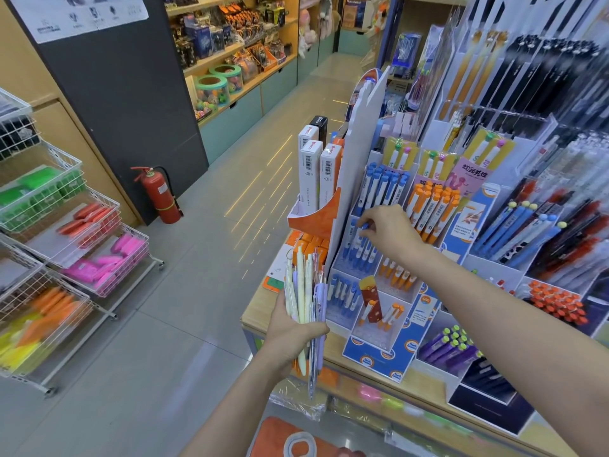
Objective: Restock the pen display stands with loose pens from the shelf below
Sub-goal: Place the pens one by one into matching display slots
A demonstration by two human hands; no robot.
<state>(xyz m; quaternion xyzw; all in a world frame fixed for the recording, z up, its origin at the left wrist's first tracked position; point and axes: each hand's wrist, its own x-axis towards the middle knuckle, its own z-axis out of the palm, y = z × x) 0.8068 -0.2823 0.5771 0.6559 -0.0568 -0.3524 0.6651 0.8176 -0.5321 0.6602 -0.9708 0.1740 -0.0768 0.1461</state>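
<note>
My left hand (293, 334) grips a bundle of loose pens (306, 291), pale yellow, lilac and clear, held upright beside the counter's left end. My right hand (387, 227) reaches into the tiered blue-and-white pen stand (382, 354) and pinches a blue pen (362, 229) in the second tier's left compartment. Blue pens fill the left column of the stand and orange pens (431, 209) the right column. The lowest right compartment holds only a few orange pens (390, 316).
More pen stands fill the wooden counter (260, 308) to the right, with purple pens (448, 347) and red-capped pens (553, 300). Tall white boxes (316, 173) stand in an orange holder at the left end. Wire baskets (66, 245) and a fire extinguisher (159, 196) border the aisle.
</note>
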